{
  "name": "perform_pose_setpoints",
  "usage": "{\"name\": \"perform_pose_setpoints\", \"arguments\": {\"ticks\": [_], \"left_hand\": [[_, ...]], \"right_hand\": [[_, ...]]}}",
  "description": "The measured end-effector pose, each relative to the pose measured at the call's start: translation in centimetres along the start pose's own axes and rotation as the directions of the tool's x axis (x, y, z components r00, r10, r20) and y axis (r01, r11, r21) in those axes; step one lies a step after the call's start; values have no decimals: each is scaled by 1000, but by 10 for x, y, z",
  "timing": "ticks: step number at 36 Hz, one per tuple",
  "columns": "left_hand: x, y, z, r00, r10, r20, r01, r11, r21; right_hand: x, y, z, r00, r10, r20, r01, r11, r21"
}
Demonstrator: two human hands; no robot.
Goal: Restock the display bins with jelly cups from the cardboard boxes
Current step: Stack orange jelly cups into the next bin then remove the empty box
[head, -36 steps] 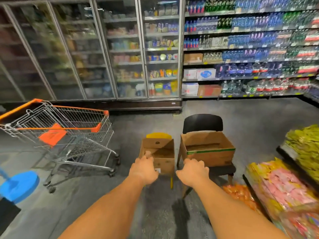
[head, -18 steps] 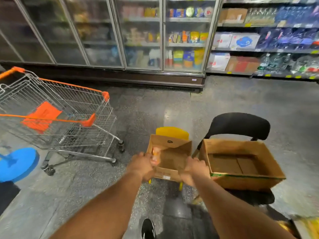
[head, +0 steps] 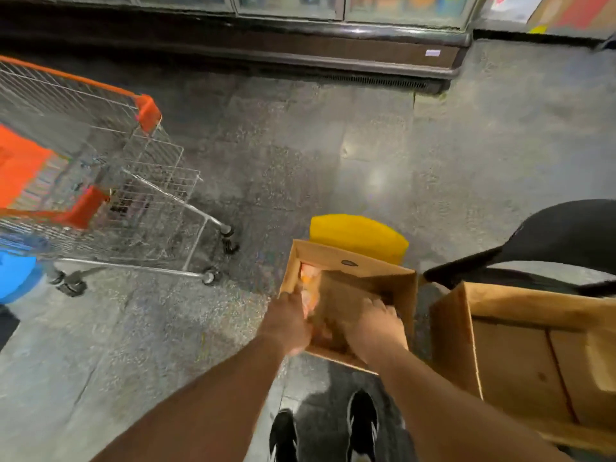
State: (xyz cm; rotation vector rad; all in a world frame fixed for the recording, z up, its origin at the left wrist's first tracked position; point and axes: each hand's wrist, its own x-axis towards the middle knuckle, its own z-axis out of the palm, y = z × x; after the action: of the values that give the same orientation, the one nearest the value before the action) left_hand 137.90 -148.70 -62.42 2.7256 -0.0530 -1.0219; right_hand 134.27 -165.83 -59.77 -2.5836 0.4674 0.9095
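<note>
Both your hands are down inside the small cardboard box (head: 353, 278), which sits on a yellow stool (head: 360, 236) in front of you. Your left hand (head: 288, 323) is at the left inner wall of the box, next to the orange and pink jelly cups (head: 308, 291) that lie along that side. The fingers are hidden behind the back of the hand, so you cannot tell if they grip something. Your right hand (head: 375, 325) reaches deeper in the middle of the box; the picture is blurred there and its fingers point down out of sight, so its grip also cannot be told. Just to the right, a bigger cardboard box (head: 520, 355) stands on a black chair (head: 560, 241). A shopping cart (head: 110, 181) with orange trim is well apart on your left. Your black shoes (head: 361, 425) show below.
</note>
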Motion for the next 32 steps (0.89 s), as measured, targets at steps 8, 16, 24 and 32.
{"name": "perform_pose_setpoints", "arguments": {"ticks": [8, 16, 24, 32], "left_hand": [[136, -5, 85, 973, -227, 30, 229, 970, -87], [199, -8, 137, 937, -325, 127, 337, 937, -92], [232, -16, 158, 892, -422, 159, 440, 892, -100], [240, -22, 179, 911, -412, -12, 405, 900, -160]], "right_hand": [[163, -8, 70, 997, 39, 72, -45, 996, 79], [258, -37, 128, 988, -108, 106, 88, 979, 182], [310, -55, 154, 980, -50, 191, -8, 956, 294], [340, -69, 183, 966, -69, 249, -73, 851, 520]]}}
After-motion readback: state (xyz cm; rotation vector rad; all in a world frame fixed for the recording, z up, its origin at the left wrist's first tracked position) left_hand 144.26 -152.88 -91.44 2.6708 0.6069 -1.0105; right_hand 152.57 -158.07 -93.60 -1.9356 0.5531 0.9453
